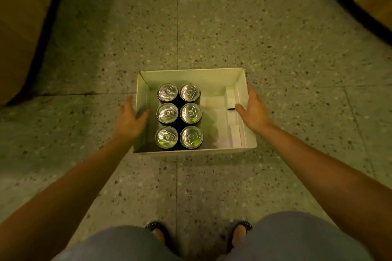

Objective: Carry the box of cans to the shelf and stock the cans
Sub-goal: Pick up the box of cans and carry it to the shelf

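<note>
White open box (191, 76), six silver-topped cans (179, 115), prob. dark-sided

Shop-like; terrazzo floor (233, 27); boxed cans (179, 115)

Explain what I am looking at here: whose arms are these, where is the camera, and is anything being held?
There is no machine here. The single picture comes from a wide-angle camera worn on a person's head, looking down, so the arms, knees and sandalled feet belong to the wearer. On the speckled floor sits an open white box. Six cans stand upright in two rows of three on its left side; the right side is bare. The left hand and right hand are open at the box's two side walls, at or near the cardboard. Nothing is lifted yet, and no shelf is clearly in view.
</note>
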The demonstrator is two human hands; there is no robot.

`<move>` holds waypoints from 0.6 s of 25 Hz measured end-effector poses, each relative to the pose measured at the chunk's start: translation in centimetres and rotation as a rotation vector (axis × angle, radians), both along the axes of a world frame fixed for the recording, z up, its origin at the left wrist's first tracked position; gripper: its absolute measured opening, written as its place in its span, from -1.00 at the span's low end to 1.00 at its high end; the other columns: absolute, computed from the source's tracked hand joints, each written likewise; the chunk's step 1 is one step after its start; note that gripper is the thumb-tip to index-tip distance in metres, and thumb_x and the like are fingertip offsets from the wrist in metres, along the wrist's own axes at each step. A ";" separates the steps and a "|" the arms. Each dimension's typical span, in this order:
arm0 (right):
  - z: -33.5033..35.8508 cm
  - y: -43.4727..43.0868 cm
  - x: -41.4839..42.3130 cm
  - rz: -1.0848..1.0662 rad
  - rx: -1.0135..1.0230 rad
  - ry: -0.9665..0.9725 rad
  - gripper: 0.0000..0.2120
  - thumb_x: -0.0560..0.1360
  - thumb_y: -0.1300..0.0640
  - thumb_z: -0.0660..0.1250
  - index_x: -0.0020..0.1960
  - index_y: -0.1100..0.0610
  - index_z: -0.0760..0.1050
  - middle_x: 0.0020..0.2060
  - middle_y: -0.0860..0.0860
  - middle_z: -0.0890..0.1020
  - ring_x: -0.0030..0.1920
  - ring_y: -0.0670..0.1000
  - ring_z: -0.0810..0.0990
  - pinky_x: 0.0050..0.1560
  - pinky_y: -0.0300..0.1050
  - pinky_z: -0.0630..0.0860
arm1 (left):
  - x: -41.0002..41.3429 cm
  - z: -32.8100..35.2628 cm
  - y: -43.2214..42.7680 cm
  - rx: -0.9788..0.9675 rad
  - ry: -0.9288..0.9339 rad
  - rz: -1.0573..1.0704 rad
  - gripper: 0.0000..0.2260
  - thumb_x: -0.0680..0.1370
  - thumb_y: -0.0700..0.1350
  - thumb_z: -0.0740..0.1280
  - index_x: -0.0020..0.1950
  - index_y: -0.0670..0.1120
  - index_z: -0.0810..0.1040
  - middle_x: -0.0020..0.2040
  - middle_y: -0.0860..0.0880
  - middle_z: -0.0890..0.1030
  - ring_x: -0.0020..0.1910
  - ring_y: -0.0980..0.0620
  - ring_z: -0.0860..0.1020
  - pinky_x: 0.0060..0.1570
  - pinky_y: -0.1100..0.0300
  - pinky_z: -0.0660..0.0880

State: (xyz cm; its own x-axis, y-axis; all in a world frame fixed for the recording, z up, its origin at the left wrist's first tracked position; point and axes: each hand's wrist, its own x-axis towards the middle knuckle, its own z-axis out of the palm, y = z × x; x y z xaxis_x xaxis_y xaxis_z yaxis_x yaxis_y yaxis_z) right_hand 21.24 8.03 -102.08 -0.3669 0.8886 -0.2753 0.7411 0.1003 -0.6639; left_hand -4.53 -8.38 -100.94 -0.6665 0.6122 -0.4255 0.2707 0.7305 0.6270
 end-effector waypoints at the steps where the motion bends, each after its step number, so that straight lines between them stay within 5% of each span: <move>1: 0.0 -0.3 0.0 -0.018 -0.006 0.047 -0.37 0.50 0.24 0.24 0.47 0.17 0.02 0.37 0.19 0.35 0.31 0.22 0.39 0.28 0.03 0.34 | 0.1 -0.5 -0.1 0.015 -0.007 -0.013 -0.33 0.41 0.16 0.32 0.43 0.04 0.13 0.39 -0.20 0.36 0.32 -0.22 0.39 0.24 -0.26 0.40; 5: -0.5 -0.9 0.2 -0.060 0.003 0.142 -0.37 0.50 0.31 0.19 0.48 0.08 0.00 0.37 0.14 0.37 0.29 0.16 0.42 0.27 -0.03 0.35 | 1.0 0.9 0.3 0.095 -0.043 -0.036 -0.51 0.55 -0.21 0.21 0.45 -0.03 0.15 0.32 -0.21 0.43 0.24 -0.20 0.45 0.23 -0.18 0.42; 9: -0.5 -0.8 0.3 -0.127 -0.075 0.281 -0.44 0.49 0.41 0.12 0.45 0.14 0.16 0.34 0.09 0.41 0.23 -0.04 0.40 0.14 -0.37 0.30 | 0.3 0.2 -0.1 0.163 -0.086 -0.060 -0.45 0.53 -0.35 0.15 0.46 0.04 0.17 0.26 -0.05 0.44 0.16 -0.04 0.43 0.19 -0.04 0.43; 15: -1.2 -0.6 0.1 -0.213 -0.080 0.254 -0.62 0.51 0.39 0.10 0.30 0.26 0.40 0.17 0.18 0.56 0.15 0.13 0.54 0.10 -0.20 0.41 | 0.5 0.1 0.4 0.128 -0.137 0.025 -0.53 0.55 -0.35 0.13 0.44 -0.08 0.24 0.32 -0.22 0.45 0.27 -0.22 0.42 0.21 -0.06 0.39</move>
